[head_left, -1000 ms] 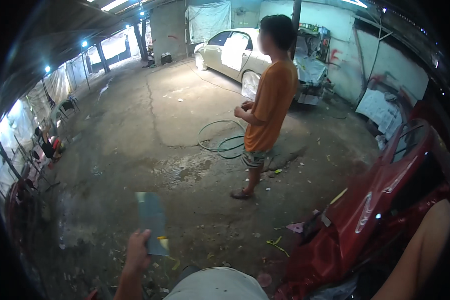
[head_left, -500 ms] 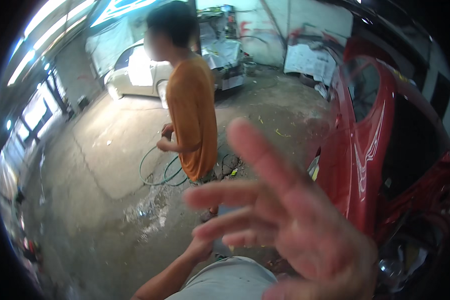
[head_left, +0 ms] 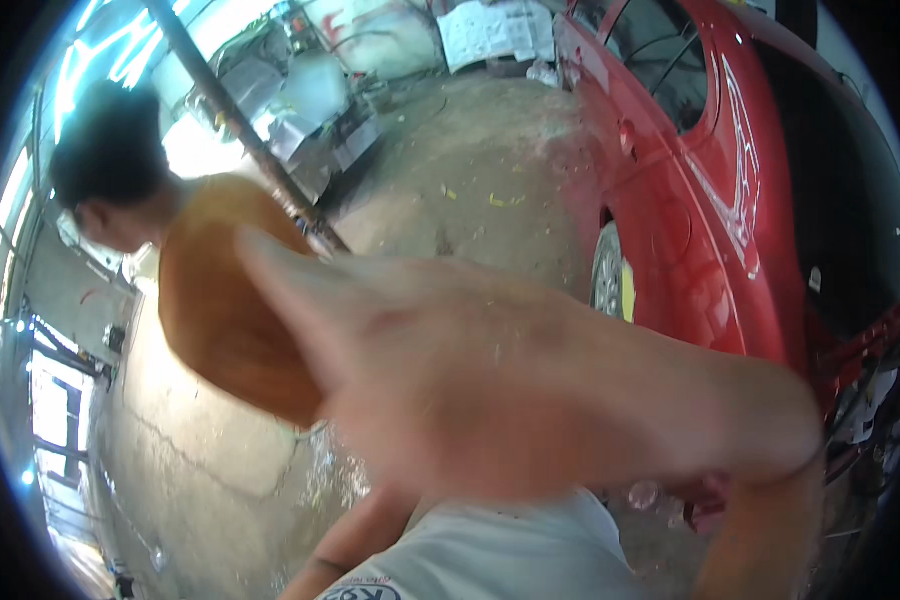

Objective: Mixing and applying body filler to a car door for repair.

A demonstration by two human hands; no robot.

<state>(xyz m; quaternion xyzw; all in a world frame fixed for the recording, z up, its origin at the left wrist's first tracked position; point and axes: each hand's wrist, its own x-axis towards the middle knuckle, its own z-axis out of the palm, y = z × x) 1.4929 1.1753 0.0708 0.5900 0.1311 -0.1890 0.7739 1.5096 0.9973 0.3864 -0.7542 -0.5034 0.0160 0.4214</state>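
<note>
My right hand (head_left: 440, 370), large and smeared by motion, stretches leftward across the middle of the view. One digit points up and left; the other fingers are too blurred to make out. In the picture it overlaps the orange shirt (head_left: 220, 290) of a person with dark hair. Whether it touches the shirt I cannot tell. Nothing shows in this hand. My left forearm (head_left: 355, 540) comes in from the lower edge beside my pale shirt (head_left: 500, 555). Its hand is hidden behind my right hand.
A red car body (head_left: 670, 230) stands close on the right, a wheel (head_left: 607, 270) beneath it. A slanting pole (head_left: 235, 120) rises behind the person. Farther back are a paper-covered vehicle (head_left: 310, 110) and a white sheet-covered panel (head_left: 495, 35). Concrete floor (head_left: 470, 170) lies between.
My right hand, earlier spread with its palm showing, has swung left and turned. The view has shifted right; the person in orange now appears nearer and farther left. My left hand has become hidden.
</note>
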